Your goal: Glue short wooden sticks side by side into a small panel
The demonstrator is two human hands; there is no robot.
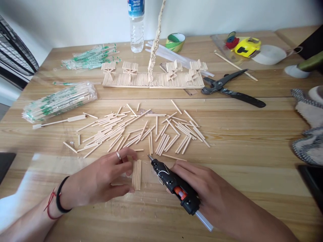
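My right hand (196,188) is wrapped around a black hot glue gun (176,186), which has a clear glue stick (204,220) coming out of its back end. The gun's metal nozzle points up and left, just beyond a small flat panel of wooden sticks (137,174) laid side by side on the table. Beside that panel, my left hand (111,174) has its fingers apart and curved; the thumb tip is at the lower left edge. Just past both hands lie many loose short wooden sticks (108,129), scattered across the wood.
Farther back stands a stick-built model (141,80) with a tall thin upright. Pliers (222,85), a yellow tape measure (246,47) and a tape roll (175,42) lie to the right. Bagged cotton swabs (60,101) are left, a water bottle (137,30) behind, a fan (15,47) far left.
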